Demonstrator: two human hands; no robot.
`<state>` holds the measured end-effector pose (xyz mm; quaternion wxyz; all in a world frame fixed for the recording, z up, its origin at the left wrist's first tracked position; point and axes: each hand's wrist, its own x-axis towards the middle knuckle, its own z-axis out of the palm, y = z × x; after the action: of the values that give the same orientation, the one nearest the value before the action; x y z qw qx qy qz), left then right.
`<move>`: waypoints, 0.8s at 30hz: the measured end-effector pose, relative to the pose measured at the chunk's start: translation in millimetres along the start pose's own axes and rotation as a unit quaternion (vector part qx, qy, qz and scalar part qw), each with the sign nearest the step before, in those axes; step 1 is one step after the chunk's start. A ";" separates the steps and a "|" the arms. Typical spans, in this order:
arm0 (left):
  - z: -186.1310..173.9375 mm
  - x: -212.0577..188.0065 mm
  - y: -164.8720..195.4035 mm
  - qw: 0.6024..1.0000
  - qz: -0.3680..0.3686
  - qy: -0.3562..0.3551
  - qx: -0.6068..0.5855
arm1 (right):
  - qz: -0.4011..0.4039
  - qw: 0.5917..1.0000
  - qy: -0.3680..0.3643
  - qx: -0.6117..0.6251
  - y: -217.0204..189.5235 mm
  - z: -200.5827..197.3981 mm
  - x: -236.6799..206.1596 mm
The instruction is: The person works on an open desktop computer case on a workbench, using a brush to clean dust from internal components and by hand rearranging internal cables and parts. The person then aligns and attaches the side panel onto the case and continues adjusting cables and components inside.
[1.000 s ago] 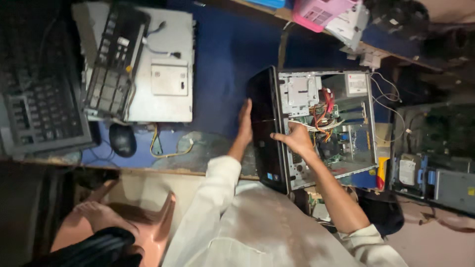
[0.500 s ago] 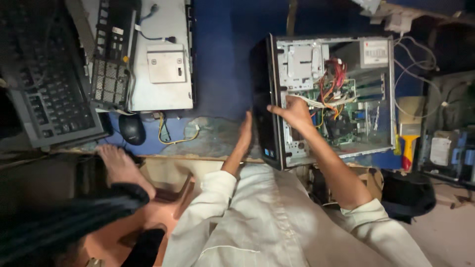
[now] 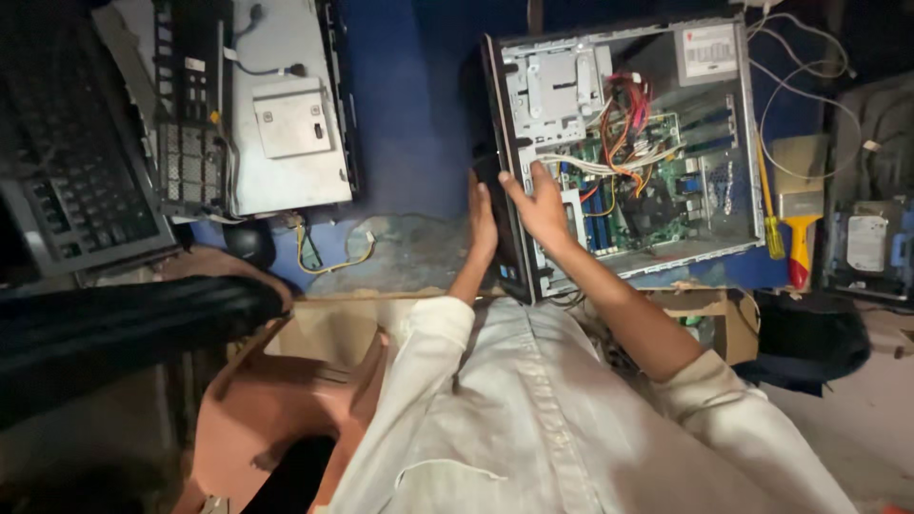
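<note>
An open desktop computer case (image 3: 709,57) lies on its side on a blue table, showing its green motherboard (image 3: 657,190), coloured wires (image 3: 624,109) and silver drive cage (image 3: 557,81). My left hand (image 3: 481,217) lies flat against the outside of the black front panel (image 3: 509,252). My right hand (image 3: 540,205) rests just inside the case's front edge, fingers spread over the metal frame near the drive cage. Together the two hands clasp the front end of the case.
At the left lie a black keyboard (image 3: 76,181), a stripped grey metal chassis (image 3: 286,124), a black mouse (image 3: 249,243) and a yellow cable (image 3: 328,257). Yellow-handled tools (image 3: 798,233) and a hard drive (image 3: 866,243) sit right of the case. Another person's dark sleeve (image 3: 133,319) reaches in over an orange chair (image 3: 286,409).
The view has shifted and closed in on the case. My hands stay at its front end, the right one drawn slightly toward the edge. The other person's arm has come in at left.
</note>
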<state>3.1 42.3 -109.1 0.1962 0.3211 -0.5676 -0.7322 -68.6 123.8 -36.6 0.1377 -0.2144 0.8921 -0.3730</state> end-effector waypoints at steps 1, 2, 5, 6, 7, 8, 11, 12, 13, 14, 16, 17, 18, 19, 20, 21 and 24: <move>-2.8 -4.5 4.3 1.000 -0.003 -0.009 0.006 | -0.047 0.999 0.001 0.023 -4.3 -3.8 -4.1; -6.7 -14.1 8.2 1.000 -0.010 -0.018 0.013 | -0.073 0.997 -0.026 -0.019 -7.0 -13.4 -15.1; -8.1 -39.7 21.6 0.997 -0.036 -0.056 0.044 | -0.089 0.986 -0.107 -0.088 -10.7 -60.3 -68.7; -4.8 -42.9 25.0 0.996 -0.041 -0.065 0.052 | -0.068 0.984 -0.145 -0.075 -11.7 -72.8 -89.3; -1.4 -42.1 27.1 0.994 -0.018 -0.052 0.093 | -0.090 0.978 -0.144 -0.122 -13.7 -75.8 -107.3; 2.7 -39.0 27.8 0.990 0.003 -0.039 0.136 | -0.110 0.969 -0.144 -0.167 -15.6 -75.1 -125.3; 8.5 -22.8 20.2 0.979 0.036 -0.040 0.197 | -0.057 0.960 -0.132 -0.239 -16.1 -55.9 -146.4; 8.1 -17.0 15.6 0.977 0.046 -0.043 0.206 | -0.025 0.959 -0.126 -0.251 -15.6 -47.9 -146.9; 7.9 -12.7 10.6 0.976 0.047 -0.039 0.208 | -0.029 0.960 -0.110 -0.255 -14.5 -41.5 -145.4; 6.4 -10.3 5.7 0.976 0.043 -0.037 0.212 | -0.030 0.961 -0.097 -0.258 -14.0 -35.3 -145.2; 5.9 -10.3 -1.6 0.977 0.038 -0.045 0.206 | -0.022 0.959 -0.113 -0.257 -10.4 -34.2 -143.5; 5.8 -11.1 -3.1 0.978 0.042 -0.048 0.197 | -0.021 0.957 -0.140 -0.251 -7.0 -39.0 -142.8; 5.5 -11.1 -3.0 0.980 0.047 -0.048 0.190 | -0.024 0.955 -0.168 -0.244 -3.9 -43.9 -140.8; 4.0 -9.6 -1.3 0.976 0.059 -0.051 0.204 | -0.101 0.955 -0.152 -0.234 0.5 -51.1 -137.5; 0.6 -8.3 1.1 0.972 0.069 -0.054 0.218 | -0.175 0.950 -0.136 -0.221 6.9 -63.2 -136.5; -4.1 -7.0 3.6 0.968 0.078 -0.059 0.232 | -0.247 0.939 -0.118 -0.208 13.5 -74.9 -135.9; -41.3 -2.2 8.5 0.990 -0.024 -0.123 0.070 | -0.252 0.902 -0.200 -0.286 32.4 -102.4 -126.8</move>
<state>32.6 12.3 -106.6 0.0846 0.2549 -0.6296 -0.7290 -8.9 267.9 20.8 0.1472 -0.5325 0.8304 -0.0730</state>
